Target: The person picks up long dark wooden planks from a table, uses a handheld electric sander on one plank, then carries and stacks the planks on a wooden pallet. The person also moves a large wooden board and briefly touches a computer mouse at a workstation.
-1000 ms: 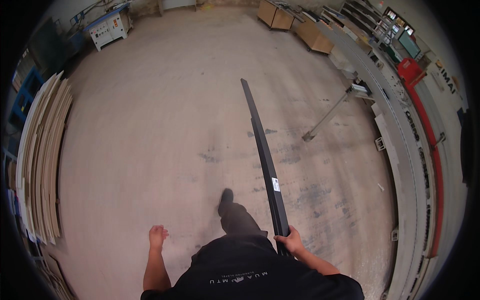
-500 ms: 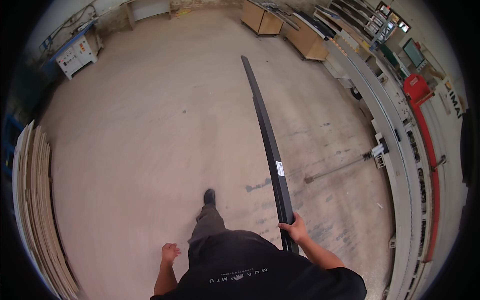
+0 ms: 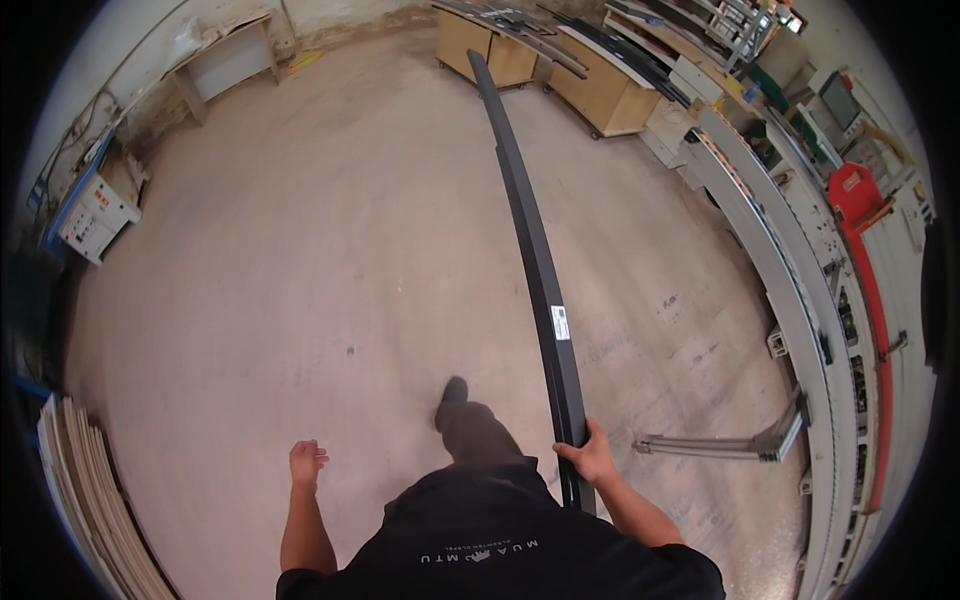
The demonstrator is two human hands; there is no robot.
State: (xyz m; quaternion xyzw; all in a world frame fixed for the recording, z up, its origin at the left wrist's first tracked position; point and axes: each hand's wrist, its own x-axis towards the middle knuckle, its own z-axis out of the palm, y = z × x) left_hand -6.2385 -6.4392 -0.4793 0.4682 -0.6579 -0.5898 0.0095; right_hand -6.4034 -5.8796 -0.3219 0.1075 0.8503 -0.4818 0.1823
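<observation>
Right hand gripping a long black bar, left hand loosely curled above the floor
The bar, bearing a white label, points toward wheeled wooden cabinets; pale boards sit at lower left, a long grey machine with a red part along the right

White lettering on a black shirt — white label, illegible, on dark bar

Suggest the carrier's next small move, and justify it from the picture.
Perhaps bring the left hand, which looks empty, across to steady the long dark load: only the right hand grips it, and it stretches far ahead, toward a wood-coloured cabinet.
</observation>
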